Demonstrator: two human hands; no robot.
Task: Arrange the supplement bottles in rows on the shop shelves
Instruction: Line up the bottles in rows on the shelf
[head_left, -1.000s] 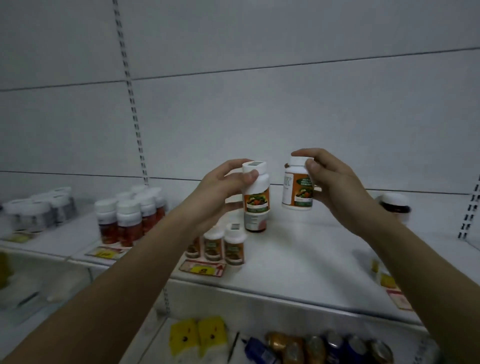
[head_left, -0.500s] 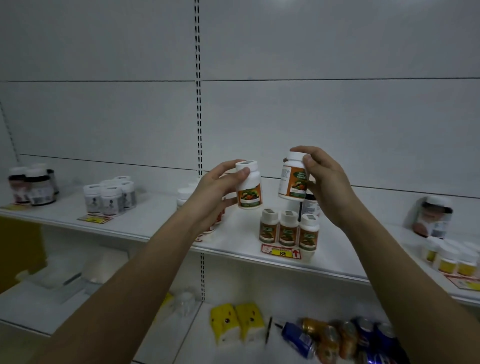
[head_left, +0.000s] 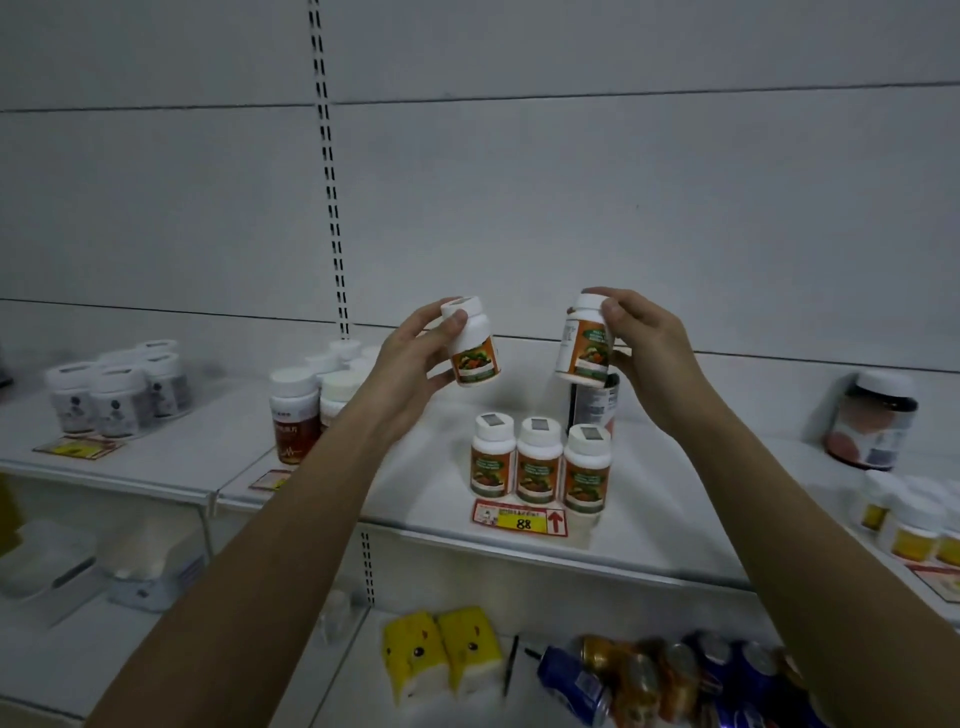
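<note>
At frame centre, my left hand (head_left: 410, 358) gripped one orange-labelled bottle (head_left: 471, 349), my right hand (head_left: 647, 358) another (head_left: 584, 343), both above the three-bottle row (head_left: 540, 462) on the shelf (head_left: 675, 499)

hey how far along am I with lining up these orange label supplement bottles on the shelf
Done: three orange-label bottles stand in a front row behind the price tag. In hand: your left hand holds a matching bottle and your right hand holds another, both above the shelf. Left: setting those two down, probably behind the row.
</note>
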